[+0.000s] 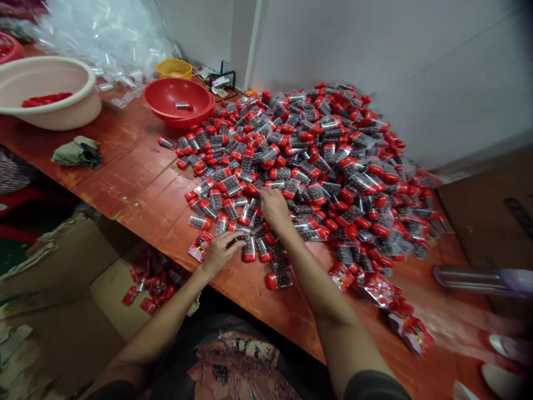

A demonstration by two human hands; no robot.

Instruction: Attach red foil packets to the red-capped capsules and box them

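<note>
A large heap of clear plastic tubes with red ends (308, 161) and dark contents covers the middle of the table. At the near edge of the heap, my left hand (220, 253) is closed on a clear tube (240, 238), its open end tilted toward me with dark pieces inside. Just left of that hand lies a printed red packet (200, 245). My right hand (275, 208) reaches into the near side of the heap, fingers bent together among the tubes; what they grip is hidden. Between both forearms, one tube (280, 279) lies on its side.
Several red packets (383, 291) lie to the right, near a tall purple-topped cylinder (474, 280). Behind left are a red bowl (179, 94), a white basin (83, 105), a cloth (77, 151) and clear plastic pieces (108, 33). An open cardboard box (108, 300) with red packets stands below the table edge.
</note>
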